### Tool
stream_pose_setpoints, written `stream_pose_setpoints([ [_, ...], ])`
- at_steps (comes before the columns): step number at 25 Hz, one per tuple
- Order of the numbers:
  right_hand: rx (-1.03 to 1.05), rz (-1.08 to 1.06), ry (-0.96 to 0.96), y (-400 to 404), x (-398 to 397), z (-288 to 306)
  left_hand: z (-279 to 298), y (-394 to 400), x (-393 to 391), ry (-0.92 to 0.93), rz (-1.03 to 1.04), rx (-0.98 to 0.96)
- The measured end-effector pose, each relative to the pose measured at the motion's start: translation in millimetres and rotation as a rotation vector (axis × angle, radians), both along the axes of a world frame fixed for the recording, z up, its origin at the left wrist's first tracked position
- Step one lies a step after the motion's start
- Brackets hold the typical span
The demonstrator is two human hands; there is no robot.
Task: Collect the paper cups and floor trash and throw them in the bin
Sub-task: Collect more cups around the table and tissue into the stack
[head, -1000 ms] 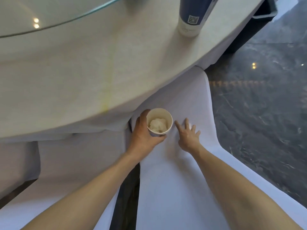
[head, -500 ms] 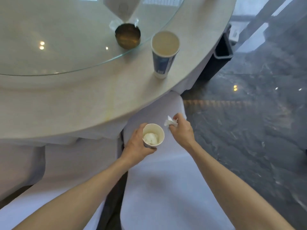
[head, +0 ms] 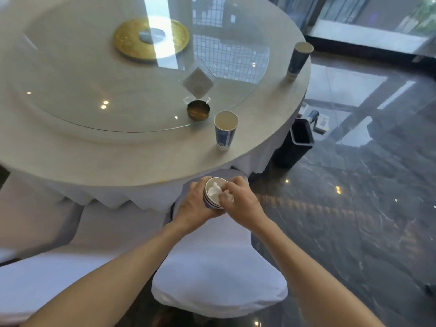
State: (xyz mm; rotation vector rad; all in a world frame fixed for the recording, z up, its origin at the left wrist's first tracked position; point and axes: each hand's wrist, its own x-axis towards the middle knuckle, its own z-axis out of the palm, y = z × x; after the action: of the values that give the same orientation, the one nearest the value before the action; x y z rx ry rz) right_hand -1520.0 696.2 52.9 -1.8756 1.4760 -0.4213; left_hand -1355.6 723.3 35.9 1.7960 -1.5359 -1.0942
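Observation:
My left hand [head: 193, 205] grips a stack of nested paper cups [head: 212, 199] with crumpled white paper inside, held over a white-covered chair. My right hand [head: 243, 200] pinches a white paper scrap [head: 227, 195] at the stack's rim. A blue-and-white paper cup [head: 225, 131] stands upright near the round table's edge, just beyond my hands. Another blue paper cup [head: 298, 60] stands at the table's far right edge. A dark bin [head: 300, 138] sits on the floor to the right of the table.
The round table [head: 118, 159] carries a glass turntable [head: 94, 79], a small brass ashtray [head: 198, 110] and a clear card stand [head: 199, 81]. A white-covered chair [head: 219, 279] is below my arms. Some items [head: 317, 119] lie on the dark glossy floor [head: 354, 220] beyond the bin.
My right hand picked a white paper scrap off the chair and brought it to the rim of the cups. My view rose and pulled back, showing the whole table.

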Motion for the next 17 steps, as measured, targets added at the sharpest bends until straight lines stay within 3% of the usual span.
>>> stream_pose_setpoints([
  [5, -0.238, 0.232, 0.083, 23, -5, 36, 17, 27, -5, -0.029, 0.058, -0.060],
  [8, -0.049, 0.430, 0.204, 26, -1, 53, 19, 34, -6, -0.020, 0.092, -0.102],
  [11, 0.124, 0.460, 0.307, 27, 0, 57, 23, 40, -7, -0.059, 0.040, -0.169],
  [17, 0.207, 0.492, 0.358, 33, 4, 56, 22, 46, -6, -0.060, 0.004, -0.105],
])
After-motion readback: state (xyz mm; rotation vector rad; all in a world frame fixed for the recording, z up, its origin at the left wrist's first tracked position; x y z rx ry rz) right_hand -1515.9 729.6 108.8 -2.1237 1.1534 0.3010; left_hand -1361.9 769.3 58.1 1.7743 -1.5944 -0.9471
